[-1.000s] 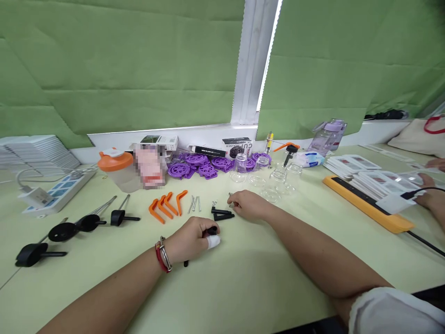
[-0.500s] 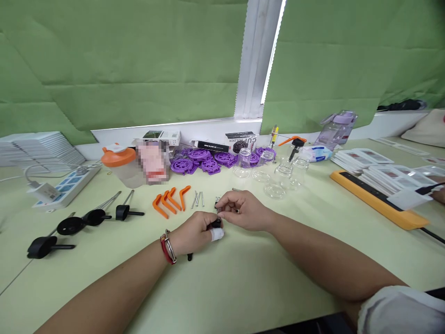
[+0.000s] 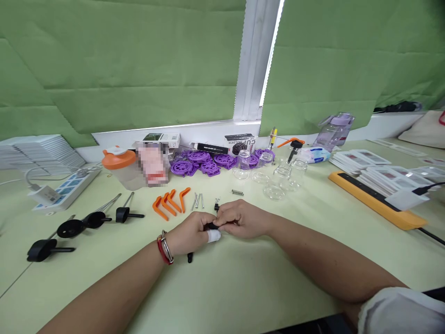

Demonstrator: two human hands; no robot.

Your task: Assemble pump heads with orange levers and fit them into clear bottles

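My left hand (image 3: 194, 232), its thumb wrapped in white, is closed round a small black part (image 3: 212, 226), mostly hidden by the fingers. Against that same part my right hand (image 3: 241, 219) presses pinched fingertips; whether a smaller piece sits in them is hidden. Just beyond the fingers lies another small black piece (image 3: 217, 207) with tiny metal bits beside it. A coil spring (image 3: 238, 192) rests behind my right hand. Several metal pins (image 3: 197, 201) and several orange bent levers (image 3: 172, 202) lie farther left. Below my left wrist a black piece (image 3: 189, 257) shows partly.
Black scoop-like parts with metal rods (image 3: 71, 227) are at left, near a white power strip (image 3: 69, 190). Purple discs (image 3: 200, 160), an orange-lidded shaker (image 3: 120, 164) and clear cups (image 3: 282, 176) stand along the back. At right is an orange power strip (image 3: 377, 200).
My right hand has moved down and slightly nearer, its fingertips now against the black part. The spring behind it has come into full view.
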